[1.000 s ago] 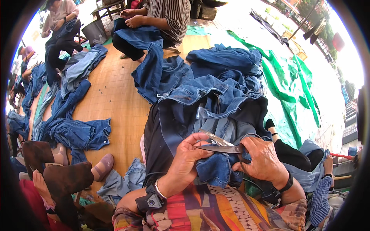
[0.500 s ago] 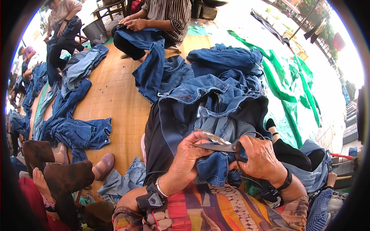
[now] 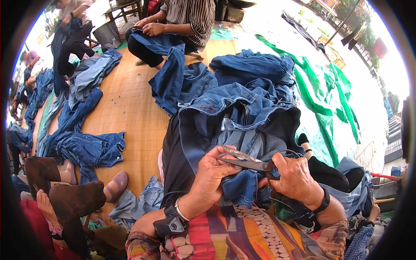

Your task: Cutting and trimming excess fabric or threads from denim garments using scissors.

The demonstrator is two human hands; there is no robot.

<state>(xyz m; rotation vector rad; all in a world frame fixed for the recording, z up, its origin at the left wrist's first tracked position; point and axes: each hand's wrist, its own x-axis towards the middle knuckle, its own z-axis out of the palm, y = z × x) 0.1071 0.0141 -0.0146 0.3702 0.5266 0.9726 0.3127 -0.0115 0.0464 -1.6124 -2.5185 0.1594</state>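
- Woven straw matting (image 3: 130, 108) covers the floor of this open-air work spot, with denim heaped over it and a green tarpaulin (image 3: 320, 95) spread off to the right.
- Nearest the camera, the right hand (image 3: 294, 177) closes around the looped handles of a pair of dark scissors (image 3: 249, 161), fingers through the loops; the blades look only slightly parted, tips pointing left.
- Just left of that grip, the left hand (image 3: 212, 175) pinches a fold of blue denim, thumb and fingers pressed together on the cloth right under the blade tips.
- The denim garment (image 3: 242, 130) in work lies across the person's lap, bunched below both hands and spreading away from them, over a black cloth (image 3: 173, 164).
- Judging from this, the step in hand is trimming at a seam or edge of the garment. The next move calls for holding the fold taut and steering the tips to snip only what sticks out, keeping the left fingertips clear.
- Left of the hands, another person's legs and shoes (image 3: 115, 184) rest on the matting beside a crumpled jean piece (image 3: 86, 149).
- Beyond the grip, more jeans (image 3: 255, 69) pile up.
- Farthest off, a seated person in a striped top (image 3: 190, 15) handles denim, and others work at the far left.
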